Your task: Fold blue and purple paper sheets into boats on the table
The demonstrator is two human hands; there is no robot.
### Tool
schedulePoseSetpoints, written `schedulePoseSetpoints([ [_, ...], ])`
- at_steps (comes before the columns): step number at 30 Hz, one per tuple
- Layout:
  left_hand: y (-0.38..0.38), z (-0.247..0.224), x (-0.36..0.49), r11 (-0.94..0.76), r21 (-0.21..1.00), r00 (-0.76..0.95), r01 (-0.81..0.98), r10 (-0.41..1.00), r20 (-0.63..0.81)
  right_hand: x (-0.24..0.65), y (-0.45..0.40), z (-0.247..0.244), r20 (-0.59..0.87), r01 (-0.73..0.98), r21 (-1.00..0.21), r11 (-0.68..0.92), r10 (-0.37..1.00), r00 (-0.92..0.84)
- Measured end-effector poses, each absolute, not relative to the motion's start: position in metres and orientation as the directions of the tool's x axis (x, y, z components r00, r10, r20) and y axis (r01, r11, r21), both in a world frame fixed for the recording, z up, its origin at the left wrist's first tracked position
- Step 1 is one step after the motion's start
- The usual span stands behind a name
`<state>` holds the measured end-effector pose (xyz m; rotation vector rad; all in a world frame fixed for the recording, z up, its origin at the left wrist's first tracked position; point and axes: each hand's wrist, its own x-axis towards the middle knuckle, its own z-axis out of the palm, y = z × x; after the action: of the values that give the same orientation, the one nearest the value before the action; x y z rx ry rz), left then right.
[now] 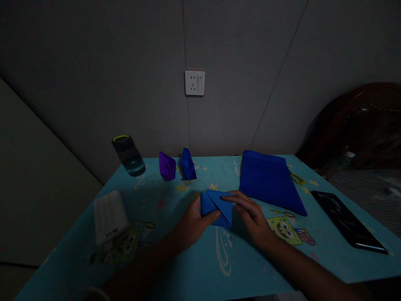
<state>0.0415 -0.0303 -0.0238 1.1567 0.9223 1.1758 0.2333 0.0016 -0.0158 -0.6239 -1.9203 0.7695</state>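
A piece of folded blue paper [216, 205] is held up over the middle of the table, its front crossed by slanting folds and layered flaps. My left hand [194, 223] grips its left side, with the thumb lying across the lower front. At the upper right edge, my right hand [250, 213] has its index finger laid on the paper, and its other fingers are bent beneath. Behind them, near the wall, stand a purple folded paper boat [167, 166] and a dark blue folded paper boat [188, 164].
A stack of blue paper sheets [269, 179] lies at the right, with yellow-handled scissors [297, 179] partly under it. Farther right is a black phone [347, 219]. On the left are a white power bank [110, 216] and a water bottle [129, 155]. The tablecloth [175, 271] is patterned blue.
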Motion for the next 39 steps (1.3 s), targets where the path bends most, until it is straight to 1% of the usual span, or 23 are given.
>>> schedulePoseSetpoints([
  [3,-0.027,-0.023,0.039,-0.044,0.990,0.065,-0.137,0.996,0.053,0.230,-0.001,-0.020,0.444,0.116,-0.828,0.549,0.767,-0.463],
  [6,-0.026,-0.021,0.037,-0.063,0.990,0.024,-0.126,0.998,0.066,0.226,0.000,-0.025,0.302,0.090,-0.915,0.393,0.815,-0.495],
  [10,-0.026,-0.017,0.036,-0.047,0.991,0.000,-0.123,0.999,0.048,0.224,0.004,-0.023,0.111,0.128,-0.967,0.221,0.814,-0.570],
  [12,-0.027,-0.015,0.036,-0.021,0.992,0.022,-0.128,0.999,0.024,0.224,0.004,-0.019,0.068,0.147,-0.971,0.187,0.812,-0.579],
  [15,-0.028,-0.015,0.036,0.006,0.992,0.072,-0.129,0.997,0.004,0.225,0.003,-0.014,0.078,0.160,-0.966,0.203,0.818,-0.569],
  [18,-0.029,-0.018,0.036,-0.024,0.996,0.065,-0.084,0.997,0.030,0.226,0.003,-0.012,0.100,0.170,-0.955,0.243,0.804,-0.586],
  [22,-0.028,-0.021,0.034,-0.093,0.994,0.030,0.057,0.995,0.092,0.227,0.004,-0.014,0.125,0.182,-0.937,0.299,0.771,-0.624],
  [24,-0.028,-0.019,0.032,-0.114,0.982,0.013,0.148,0.993,0.114,0.228,0.005,-0.014,0.164,0.235,-0.897,0.373,0.777,-0.607],
  [27,-0.029,-0.016,0.032,-0.144,0.934,0.009,0.328,0.989,0.149,0.231,0.006,-0.015,0.299,0.308,-0.812,0.495,0.807,-0.510],
  [29,-0.031,-0.016,0.034,-0.186,0.875,0.061,0.447,0.982,0.178,0.231,0.006,-0.016,0.387,0.290,-0.780,0.554,0.792,-0.473],
  [30,-0.032,-0.016,0.035,-0.215,0.845,0.108,0.489,0.977,0.186,0.231,0.005,-0.016,0.412,0.274,-0.767,0.580,0.773,-0.482],
  [32,-0.035,-0.018,0.038,-0.273,0.796,0.198,0.540,0.961,0.195,0.228,0.005,-0.017,0.441,0.251,-0.739,0.625,0.730,-0.522],
  [34,-0.037,-0.022,0.040,-0.314,0.760,0.239,0.569,0.948,0.212,0.226,0.004,-0.016,0.462,0.247,-0.714,0.655,0.706,-0.536],
  [37,-0.039,-0.026,0.042,-0.333,0.730,0.211,0.596,0.943,0.258,0.224,0.002,-0.014,0.486,0.258,-0.699,0.667,0.708,-0.513],
  [39,-0.040,-0.025,0.042,-0.330,0.735,0.192,0.592,0.944,0.269,0.225,0.000,-0.013,0.467,0.280,-0.709,0.647,0.729,-0.501],
])
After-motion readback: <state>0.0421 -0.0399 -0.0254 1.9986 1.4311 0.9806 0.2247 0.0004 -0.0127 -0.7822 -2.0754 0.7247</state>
